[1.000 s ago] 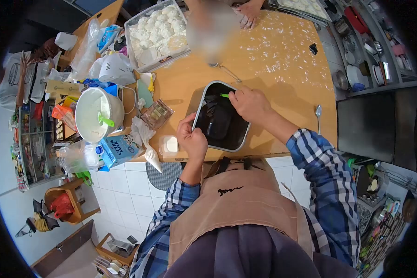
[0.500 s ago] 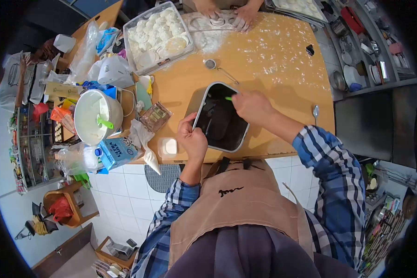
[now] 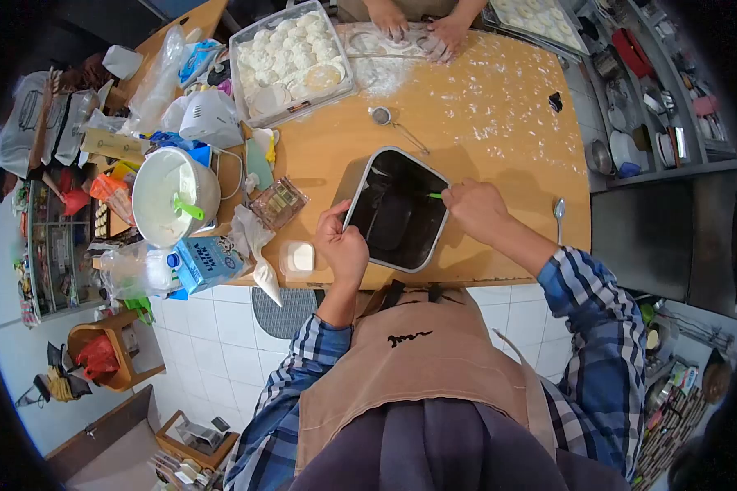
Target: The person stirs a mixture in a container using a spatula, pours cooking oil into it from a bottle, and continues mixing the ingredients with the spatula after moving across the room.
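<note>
A deep rectangular metal container [image 3: 422,263] with dark, glossy contents stands tilted to my view near the table's front edge. My left hand [image 3: 341,245] grips its left rim, thumb outside and fingers along the edge. In my right hand [image 3: 475,209], closed at the container's right rim, is a green-handled utensil [image 3: 435,195]; its far end is lost against the dark interior. Left of my left hand are a small square tub [image 3: 300,258] with white contents and a filled piping bag [image 3: 266,282].
A small sieve [image 3: 381,116] lies beyond the container, a spoon [image 3: 559,209] to the right. Leftward stand a white mixing bowl [image 3: 165,225], a milk carton [image 3: 210,263] and a packet [image 3: 279,203]. Across the table, another person's hands [image 3: 446,37] work in flour beside a tub of dough balls [image 3: 348,88].
My right hand has moved right and slightly toward me, carrying the green-handled utensil from inside the container's opening to its right rim. My left hand still holds the rim.
</note>
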`<state>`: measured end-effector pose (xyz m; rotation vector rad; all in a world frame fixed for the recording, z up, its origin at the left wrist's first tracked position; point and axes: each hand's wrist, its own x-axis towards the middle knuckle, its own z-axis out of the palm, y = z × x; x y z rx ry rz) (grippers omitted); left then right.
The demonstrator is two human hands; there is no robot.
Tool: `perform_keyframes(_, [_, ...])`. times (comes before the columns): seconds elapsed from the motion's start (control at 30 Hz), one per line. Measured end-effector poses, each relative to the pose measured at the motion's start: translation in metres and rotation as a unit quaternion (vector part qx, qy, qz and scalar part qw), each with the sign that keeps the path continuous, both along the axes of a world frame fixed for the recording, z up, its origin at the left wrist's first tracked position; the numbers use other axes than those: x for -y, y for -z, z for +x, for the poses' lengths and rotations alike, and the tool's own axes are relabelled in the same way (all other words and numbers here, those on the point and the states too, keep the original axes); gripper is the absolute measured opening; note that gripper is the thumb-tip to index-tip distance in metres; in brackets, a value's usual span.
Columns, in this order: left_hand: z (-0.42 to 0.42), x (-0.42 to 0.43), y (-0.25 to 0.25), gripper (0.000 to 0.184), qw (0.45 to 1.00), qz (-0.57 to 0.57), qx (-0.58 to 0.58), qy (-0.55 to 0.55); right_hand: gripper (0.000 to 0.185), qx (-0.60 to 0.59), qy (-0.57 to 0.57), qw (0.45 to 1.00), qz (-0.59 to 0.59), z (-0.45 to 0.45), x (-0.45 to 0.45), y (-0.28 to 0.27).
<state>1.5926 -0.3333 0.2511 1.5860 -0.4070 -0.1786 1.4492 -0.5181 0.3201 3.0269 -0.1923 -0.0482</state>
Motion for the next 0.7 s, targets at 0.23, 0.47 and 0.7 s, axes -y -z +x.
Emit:
perform_keyframes(0.23, [-0.002, 0.005, -0.023, 0.012, 0.999, 0.036, -0.036, -0.011, 0.014, -0.098, 0.074, 0.992, 0.033, -0.006, 0.003, -0.023])
perform_keyframes(0.47, [-0.003, 0.005, -0.005, 0.013, 0.998, -0.014, -0.055, -0.007, 0.012, -0.015, 0.118, 0.991, 0.057, -0.004, 0.0, -0.034])
perform_keyframes(0.7, [-0.008, 0.008, -0.019, 0.014, 0.998, -0.003, -0.062, -0.017, 0.014, -0.122, 0.187, 0.947, 0.23, -0.024, -0.031, -0.023])
